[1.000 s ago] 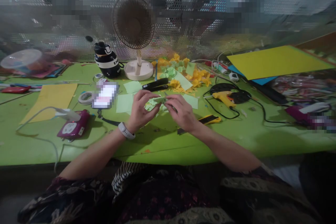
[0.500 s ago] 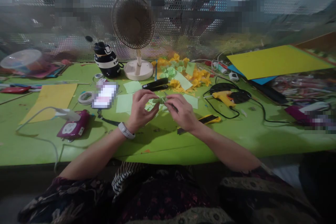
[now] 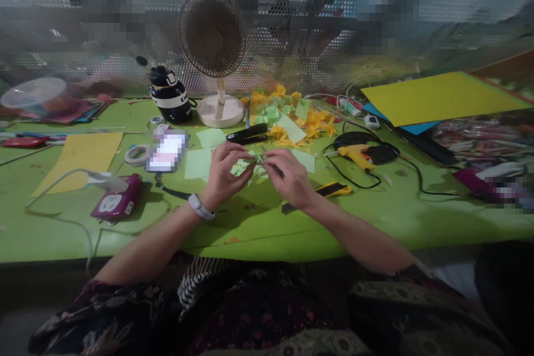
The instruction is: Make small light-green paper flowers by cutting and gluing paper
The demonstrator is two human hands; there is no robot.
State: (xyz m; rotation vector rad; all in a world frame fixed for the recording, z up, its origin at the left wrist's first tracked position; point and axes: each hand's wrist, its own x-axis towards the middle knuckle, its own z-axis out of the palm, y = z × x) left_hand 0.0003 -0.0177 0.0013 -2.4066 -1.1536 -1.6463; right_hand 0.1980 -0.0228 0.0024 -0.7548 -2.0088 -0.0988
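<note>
Black letters run along the white band of the dark bottle [image 3: 172, 101] near the table's far edge; "EN" seems to start the word, and the rest turns out of view. Smaller white marks low on the bottle are too small to read, as is the little pale label on the black stapler-like tool [image 3: 247, 133]. The screen of the phone [image 3: 168, 151] is blurred out.

Near the middle of the table [image 3: 250, 236], the left hand [image 3: 227, 172] has thumb and fingertips closed on a small piece of green paper [image 3: 257, 158], raised over loose green scraps [image 3: 240, 168]. The right hand [image 3: 287, 173] meets it from the other side, its fingers pinched together around a slim dark tool [image 3: 280, 171] whose kind cannot be told.

Between the hands and the near edge lies a broad strip of green tabletop. Toward the far edge, room is tight: the stapler-like tool and yellow paper flowers [image 3: 320, 121] sit just beyond the fingers. A yellow cutter [image 3: 334, 191] lies beside the right wrist, with the yellow glue gun [image 3: 357, 156] farther toward the right edge. A green sheet [image 3: 197, 164] lies just beside the left hand.
</note>
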